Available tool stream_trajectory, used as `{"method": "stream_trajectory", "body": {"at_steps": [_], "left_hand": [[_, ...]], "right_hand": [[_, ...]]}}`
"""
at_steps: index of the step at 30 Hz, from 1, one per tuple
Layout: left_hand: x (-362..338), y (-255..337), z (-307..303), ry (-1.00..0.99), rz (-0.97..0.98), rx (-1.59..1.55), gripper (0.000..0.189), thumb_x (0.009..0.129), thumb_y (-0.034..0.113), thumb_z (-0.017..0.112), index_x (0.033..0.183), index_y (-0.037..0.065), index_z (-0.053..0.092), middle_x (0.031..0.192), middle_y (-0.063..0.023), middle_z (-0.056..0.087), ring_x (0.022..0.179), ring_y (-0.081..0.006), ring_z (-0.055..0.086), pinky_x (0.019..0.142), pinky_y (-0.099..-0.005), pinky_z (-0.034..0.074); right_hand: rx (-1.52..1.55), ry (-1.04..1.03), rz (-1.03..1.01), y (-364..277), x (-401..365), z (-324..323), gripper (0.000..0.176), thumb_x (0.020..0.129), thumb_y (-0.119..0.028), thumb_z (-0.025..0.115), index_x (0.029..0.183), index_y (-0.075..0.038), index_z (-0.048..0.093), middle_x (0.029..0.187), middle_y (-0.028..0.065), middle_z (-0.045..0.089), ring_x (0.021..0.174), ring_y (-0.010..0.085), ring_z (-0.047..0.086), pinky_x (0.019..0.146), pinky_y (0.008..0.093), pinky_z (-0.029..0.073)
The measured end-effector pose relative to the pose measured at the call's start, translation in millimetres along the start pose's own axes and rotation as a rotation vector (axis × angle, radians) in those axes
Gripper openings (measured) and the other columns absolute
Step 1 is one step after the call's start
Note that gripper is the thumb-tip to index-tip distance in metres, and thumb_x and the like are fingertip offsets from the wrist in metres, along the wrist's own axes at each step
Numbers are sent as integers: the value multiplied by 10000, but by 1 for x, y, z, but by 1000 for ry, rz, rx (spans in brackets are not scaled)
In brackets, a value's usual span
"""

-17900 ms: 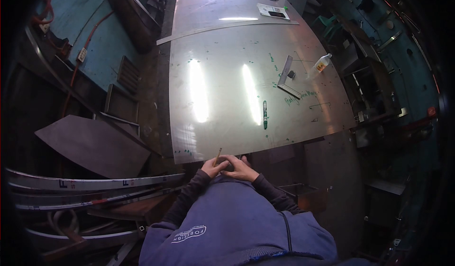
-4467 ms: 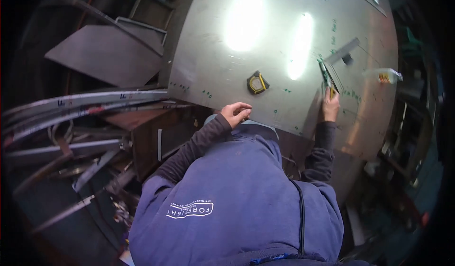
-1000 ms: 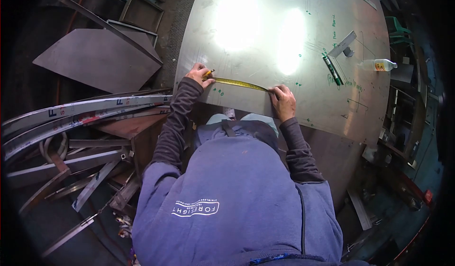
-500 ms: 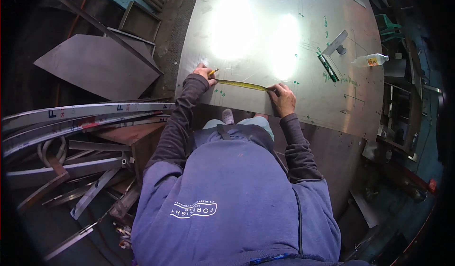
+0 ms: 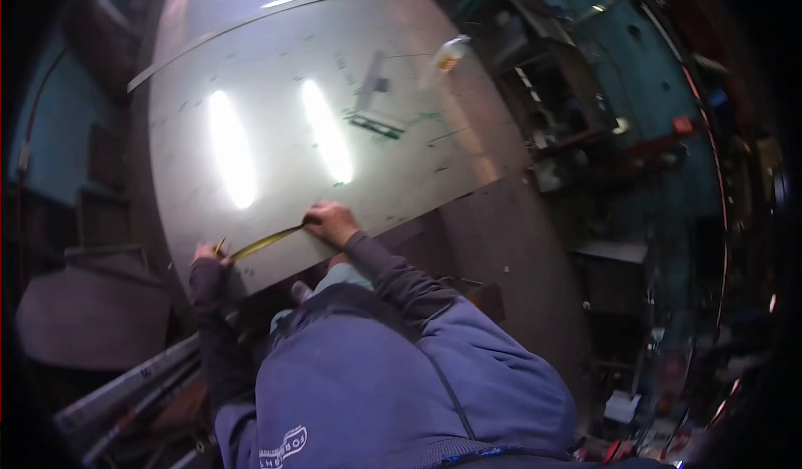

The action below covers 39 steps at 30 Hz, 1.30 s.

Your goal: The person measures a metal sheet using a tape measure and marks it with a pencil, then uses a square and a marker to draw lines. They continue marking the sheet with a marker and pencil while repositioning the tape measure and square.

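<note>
A yellow tape measure blade (image 5: 267,241) stretches between my hands, close to the near edge of a shiny metal sheet (image 5: 276,168). My left hand (image 5: 210,254) is closed at the blade's left end, and a yellow pencil (image 5: 220,246) sticks up from its fingers. At the blade's other end, my right hand (image 5: 332,222) pinches it near the sheet's surface. Motion blur hides the finger detail, and I cannot make out a tape case. Small green and dark marks dot the sheet.
Farther up the sheet lie a green marker (image 5: 374,126), a flat metal piece (image 5: 370,81) and a plastic bottle (image 5: 451,55). A long strip (image 5: 242,25) crosses the far part. Metal lengths (image 5: 129,390) are stacked at lower left; a dark metal frame (image 5: 555,93) stands at right.
The camera view has swung, so the sheet and hands appear lower and further left, and tilted. The blade still spans both hands and now looks slightly twisted. The pencil remains in my left hand.
</note>
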<state>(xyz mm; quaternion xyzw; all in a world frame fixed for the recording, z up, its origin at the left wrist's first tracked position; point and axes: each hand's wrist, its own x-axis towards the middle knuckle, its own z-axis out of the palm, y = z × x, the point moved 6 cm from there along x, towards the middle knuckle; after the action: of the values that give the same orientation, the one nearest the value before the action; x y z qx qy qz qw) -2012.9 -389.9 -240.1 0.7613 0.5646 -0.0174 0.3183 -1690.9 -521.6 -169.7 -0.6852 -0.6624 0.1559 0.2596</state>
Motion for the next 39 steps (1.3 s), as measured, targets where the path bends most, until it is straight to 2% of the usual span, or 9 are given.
{"method": "stream_trajectory", "body": {"at_steps": [11,15,16,17,20,22,24,32,39], "left_hand": [[-3,-5,-1,-49,-166,-29,253,653,180,833,848,53,732,987,-185,612,970,-340,631,913,-415,520],[5,-15,8,16,-11,21,249,667,249,815,836,80,745,914,-188,652,965,-339,630,908,-417,529],[8,-10,8,-12,12,67,264,681,293,801,840,87,752,892,-186,672,913,-341,648,869,-428,545],[13,-3,8,-80,20,-34,317,681,380,808,784,85,754,739,-157,700,768,-327,682,769,-423,568],[-6,16,-1,123,131,154,311,762,353,769,922,86,757,858,-166,719,818,-339,693,762,-438,562],[-6,16,-2,-87,-14,-20,321,755,330,780,962,86,752,937,-191,681,959,-335,661,869,-433,534],[-18,24,-12,-52,-93,9,303,748,293,788,979,101,754,1026,-200,658,1021,-327,643,922,-419,520],[-26,36,-20,-95,-195,17,300,715,270,830,976,143,753,1106,-167,569,1078,-322,600,983,-400,498],[-23,34,-20,-134,-220,15,274,726,235,808,978,141,755,1130,-171,577,1109,-301,597,1010,-383,491]], "right_hand": [[-37,-17,24,1,-1,-1,152,803,-300,714,894,-179,721,939,46,668,910,275,665,791,409,546],[-18,10,22,0,-2,2,195,765,-282,733,909,-155,702,929,78,651,908,309,660,786,426,552],[-10,21,12,9,0,11,196,746,-253,736,912,-153,710,936,91,655,903,323,659,790,438,553],[-18,-6,36,19,2,18,173,737,-203,730,897,-139,713,951,94,661,902,328,660,794,446,552],[-62,-76,9,10,4,9,175,774,-80,686,940,-129,714,1022,96,659,901,335,663,775,446,549],[5,-128,-26,-1,5,11,263,809,-83,682,1061,-153,697,1075,104,635,933,343,652,790,447,538],[-16,-178,-100,-17,9,16,331,835,-81,671,1152,-176,667,1103,94,628,1026,323,627,852,409,520],[6,-197,-60,-30,18,29,113,849,-205,693,953,-171,719,934,63,650,868,290,666,749,417,539],[48,-244,-59,-34,21,26,98,845,-217,695,926,-173,727,930,61,649,867,285,667,746,414,539]]}}
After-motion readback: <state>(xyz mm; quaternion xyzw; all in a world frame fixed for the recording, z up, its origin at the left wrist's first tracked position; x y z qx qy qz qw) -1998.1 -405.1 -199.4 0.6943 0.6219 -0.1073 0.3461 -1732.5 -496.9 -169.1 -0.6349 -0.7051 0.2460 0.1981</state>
